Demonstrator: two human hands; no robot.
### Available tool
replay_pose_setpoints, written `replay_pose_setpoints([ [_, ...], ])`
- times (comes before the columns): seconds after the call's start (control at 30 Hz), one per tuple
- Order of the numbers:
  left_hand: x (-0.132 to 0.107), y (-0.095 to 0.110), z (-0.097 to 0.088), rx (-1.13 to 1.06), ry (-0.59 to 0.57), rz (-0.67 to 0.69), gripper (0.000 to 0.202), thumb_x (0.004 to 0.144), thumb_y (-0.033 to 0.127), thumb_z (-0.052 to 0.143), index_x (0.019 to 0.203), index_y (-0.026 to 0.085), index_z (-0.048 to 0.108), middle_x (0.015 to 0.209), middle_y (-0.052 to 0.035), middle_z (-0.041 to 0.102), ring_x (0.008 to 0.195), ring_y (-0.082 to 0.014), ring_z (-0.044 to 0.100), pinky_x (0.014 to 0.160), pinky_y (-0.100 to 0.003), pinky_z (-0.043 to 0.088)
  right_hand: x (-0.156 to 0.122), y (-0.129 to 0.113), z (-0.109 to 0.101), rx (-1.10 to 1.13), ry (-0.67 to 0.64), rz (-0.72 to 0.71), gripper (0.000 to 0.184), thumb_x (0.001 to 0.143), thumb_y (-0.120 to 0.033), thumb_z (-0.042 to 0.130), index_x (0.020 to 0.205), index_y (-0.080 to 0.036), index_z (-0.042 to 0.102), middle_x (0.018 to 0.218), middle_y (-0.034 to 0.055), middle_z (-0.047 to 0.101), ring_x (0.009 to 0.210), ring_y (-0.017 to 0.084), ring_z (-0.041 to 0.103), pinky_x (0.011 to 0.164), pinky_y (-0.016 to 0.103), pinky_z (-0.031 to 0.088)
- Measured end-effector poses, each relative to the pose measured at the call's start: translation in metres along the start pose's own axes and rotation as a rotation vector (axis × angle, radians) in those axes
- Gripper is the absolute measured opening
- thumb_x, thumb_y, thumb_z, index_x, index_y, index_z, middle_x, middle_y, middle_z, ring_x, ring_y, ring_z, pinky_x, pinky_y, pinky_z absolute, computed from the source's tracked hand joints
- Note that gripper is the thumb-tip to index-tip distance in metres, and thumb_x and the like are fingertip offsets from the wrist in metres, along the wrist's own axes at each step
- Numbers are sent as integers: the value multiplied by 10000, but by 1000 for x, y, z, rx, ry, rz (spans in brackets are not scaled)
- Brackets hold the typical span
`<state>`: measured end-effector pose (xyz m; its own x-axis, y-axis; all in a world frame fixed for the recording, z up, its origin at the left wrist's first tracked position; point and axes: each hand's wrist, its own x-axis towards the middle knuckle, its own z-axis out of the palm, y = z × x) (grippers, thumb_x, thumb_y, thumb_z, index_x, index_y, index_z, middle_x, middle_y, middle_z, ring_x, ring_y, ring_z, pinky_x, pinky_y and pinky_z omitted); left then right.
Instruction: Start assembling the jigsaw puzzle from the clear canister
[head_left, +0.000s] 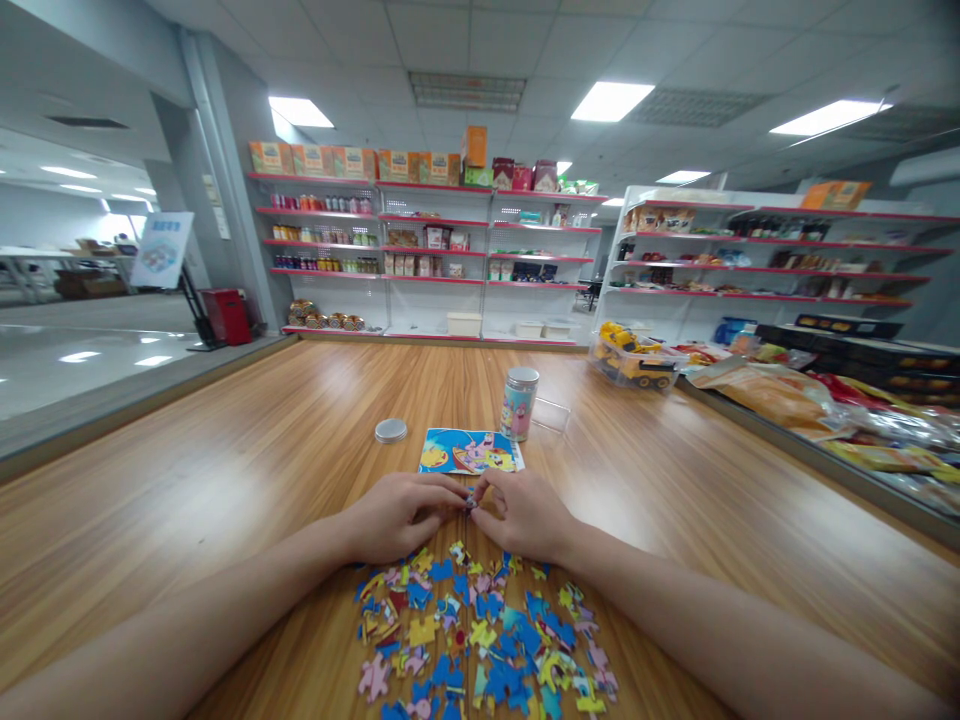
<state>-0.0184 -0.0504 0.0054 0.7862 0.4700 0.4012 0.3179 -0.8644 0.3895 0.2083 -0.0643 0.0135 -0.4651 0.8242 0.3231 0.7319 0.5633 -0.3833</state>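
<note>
My left hand [401, 515] and my right hand [525, 515] meet at their fingertips over the wooden table [225, 470]. Both are closed in a pinch on small jigsaw pieces [470, 497] held between them. A loose heap of several coloured puzzle pieces [480, 640] lies just in front of my wrists. Beyond my fingers lies the puzzle's picture card [470, 452], blue with cartoon figures. An open puzzle tin [519, 403] stands upright behind the card, and its round silver lid [391, 431] lies flat to the left.
A clear box with a yellow toy truck [636, 362] sits at the far right of the table. Packets of snacks [825, 400] fill a counter along the right edge. Shop shelves [450, 250] with goods stand behind. A red box [227, 316] stands on the floor at left.
</note>
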Motion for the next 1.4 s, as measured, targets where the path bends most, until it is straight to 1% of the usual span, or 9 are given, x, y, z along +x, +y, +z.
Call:
replay_pose_setpoints([
  [0.47, 0, 0, 0, 41, -14, -4, 371, 875, 88, 474, 1171, 229, 648, 1272, -23, 617, 1157, -169, 585, 1014, -287, 454, 1, 2, 2, 12, 26, -15, 110, 764, -261, 613, 842, -200, 661, 560, -30, 541, 518, 118, 486, 537, 221, 301],
  [0.6, -1, 0, 0, 36, -10, -7, 412, 851, 67, 476, 1197, 231, 628, 1279, -24, 610, 1169, -170, 574, 1029, -298, 448, 1, 5, 3, 99, 50, -24, 88, 778, -208, 577, 837, -178, 634, 488, -62, 461, 447, 101, 430, 490, 219, 269],
  [0.7, -2, -1, 0, 23, 38, -10, 501, 805, 37, 482, 1260, 220, 583, 1340, -41, 562, 1232, -185, 527, 1070, -324, 418, 0, 8, 3, 171, 89, -24, 135, 783, -148, 528, 868, -164, 632, 460, -78, 409, 412, 94, 391, 461, 220, 248],
  [0.77, -2, -1, 0, 16, 44, -5, 520, 802, 32, 478, 1278, 221, 572, 1355, -42, 552, 1238, -186, 523, 1070, -324, 419, 0, 9, 3, 165, 89, -42, 185, 756, -116, 522, 858, -173, 666, 467, -70, 421, 425, 94, 401, 475, 215, 268],
  [0.9, -1, -1, 1, 17, -12, -3, 439, 840, 52, 472, 1207, 239, 625, 1275, -21, 615, 1163, -171, 582, 1017, -292, 459, -1, 9, 4, 123, 53, -60, 251, 708, -88, 529, 832, -201, 717, 516, -47, 507, 469, 97, 445, 515, 210, 308],
  [0.97, -1, -1, 1, 9, -8, 5, 445, 837, 51, 474, 1216, 234, 620, 1285, -26, 607, 1171, -172, 576, 1026, -295, 452, -1, 8, 5, 112, 57, -40, 239, 716, -97, 533, 837, -195, 714, 516, -44, 516, 467, 97, 443, 512, 213, 303],
  [1.13, -2, -4, 1, 34, 82, -14, 482, 812, 38, 465, 1236, 216, 609, 1322, -55, 560, 1205, -193, 539, 1051, -332, 433, -1, 5, 3, 66, 55, -10, 171, 762, -179, 567, 866, -190, 701, 504, -41, 507, 466, 106, 443, 508, 220, 290],
  [1.27, -1, -2, 1, 82, 41, -48, 368, 858, 85, 461, 1137, 214, 664, 1197, -47, 631, 1083, -182, 604, 976, -309, 482, -1, 2, 1, 23, 29, 1, 165, 774, -240, 592, 885, -202, 708, 540, -24, 547, 503, 122, 481, 522, 224, 301],
  [1.4, 0, -1, 1, 94, 32, -47, 361, 864, 89, 456, 1128, 214, 668, 1203, -40, 633, 1082, -176, 606, 977, -301, 478, -1, 1, 0, 0, 14, 17, 178, 773, -247, 589, 902, -208, 706, 558, -18, 568, 515, 127, 494, 518, 225, 296],
])
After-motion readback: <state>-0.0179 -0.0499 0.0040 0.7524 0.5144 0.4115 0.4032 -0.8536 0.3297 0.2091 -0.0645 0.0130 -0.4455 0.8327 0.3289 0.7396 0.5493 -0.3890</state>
